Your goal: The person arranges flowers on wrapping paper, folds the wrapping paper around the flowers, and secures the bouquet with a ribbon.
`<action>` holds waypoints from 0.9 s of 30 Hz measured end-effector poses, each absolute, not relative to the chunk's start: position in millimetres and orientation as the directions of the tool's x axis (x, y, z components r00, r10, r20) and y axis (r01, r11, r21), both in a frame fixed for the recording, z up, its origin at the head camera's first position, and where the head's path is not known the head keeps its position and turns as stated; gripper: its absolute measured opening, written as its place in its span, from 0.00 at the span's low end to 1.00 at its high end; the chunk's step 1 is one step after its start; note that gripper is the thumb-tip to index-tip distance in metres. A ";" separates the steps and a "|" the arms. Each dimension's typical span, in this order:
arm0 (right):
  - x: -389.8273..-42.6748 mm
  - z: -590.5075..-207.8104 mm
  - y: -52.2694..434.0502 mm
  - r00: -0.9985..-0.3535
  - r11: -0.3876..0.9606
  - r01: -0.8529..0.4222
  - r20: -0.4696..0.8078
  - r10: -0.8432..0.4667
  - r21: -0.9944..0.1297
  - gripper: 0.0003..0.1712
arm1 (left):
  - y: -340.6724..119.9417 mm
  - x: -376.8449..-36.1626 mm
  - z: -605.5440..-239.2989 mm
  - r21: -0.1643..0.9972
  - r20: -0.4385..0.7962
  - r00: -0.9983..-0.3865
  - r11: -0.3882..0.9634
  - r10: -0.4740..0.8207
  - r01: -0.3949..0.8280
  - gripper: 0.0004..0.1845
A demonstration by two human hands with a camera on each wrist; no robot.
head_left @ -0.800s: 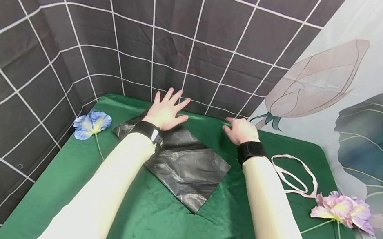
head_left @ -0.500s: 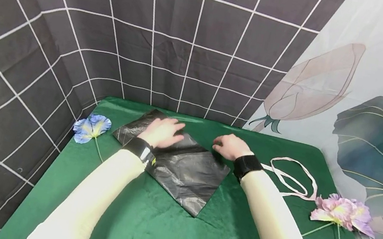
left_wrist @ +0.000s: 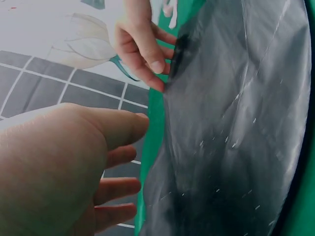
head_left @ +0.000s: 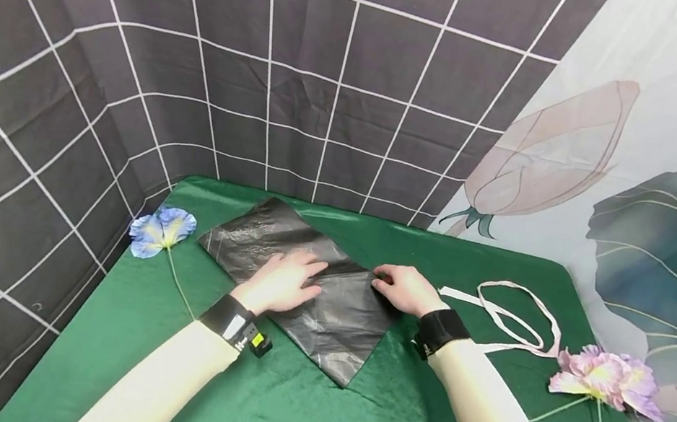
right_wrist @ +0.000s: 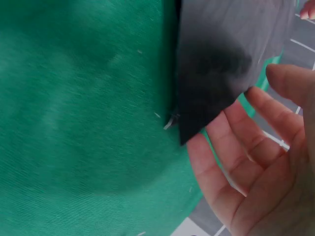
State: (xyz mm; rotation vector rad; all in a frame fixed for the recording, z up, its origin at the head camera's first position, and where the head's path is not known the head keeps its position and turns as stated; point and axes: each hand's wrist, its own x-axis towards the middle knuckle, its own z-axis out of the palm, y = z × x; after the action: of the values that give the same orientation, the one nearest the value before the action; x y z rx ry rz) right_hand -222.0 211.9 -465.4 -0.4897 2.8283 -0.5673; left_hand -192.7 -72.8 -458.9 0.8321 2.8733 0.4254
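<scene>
A black plastic bag (head_left: 333,312) lies flat and creased on the green table (head_left: 296,409). My left hand (head_left: 289,278) rests palm down on the middle of the bag, fingers straight and spread. My right hand (head_left: 396,285) sits at the bag's right corner, its fingertips touching the edge. In the left wrist view my left hand (left_wrist: 74,167) fills the foreground beside the bag (left_wrist: 236,128), and my right hand (left_wrist: 142,49) meets the bag's far edge. The right wrist view shows my right hand (right_wrist: 256,162) with relaxed fingers and the bag's corner (right_wrist: 216,64) lying against them.
A blue fabric flower (head_left: 162,227) lies at the table's left edge. A pale pink ribbon (head_left: 516,314) and a pink flower (head_left: 609,374) with long stems lie on the right. Dark grid cloth (head_left: 137,64) and a flower-print cloth (head_left: 646,177) wall the table.
Both hands drew back from the table's far edge toward me. The left slid over the bag to its middle; the right came to the bag's right corner.
</scene>
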 end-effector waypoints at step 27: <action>-202.5 -477.8 221.8 -0.949 0.833 -0.222 -0.083 -0.303 -0.506 0.13 | -80.4 -174.1 -507.6 0.469 -0.185 -0.871 0.820 0.454 0.328 0.39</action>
State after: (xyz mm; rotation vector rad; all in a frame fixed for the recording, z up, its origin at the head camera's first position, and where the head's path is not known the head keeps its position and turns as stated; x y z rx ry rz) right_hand -202.5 221.8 -477.8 -0.4112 2.8531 -0.7592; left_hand -174.1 -80.4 -507.6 0.5978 2.7151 0.6236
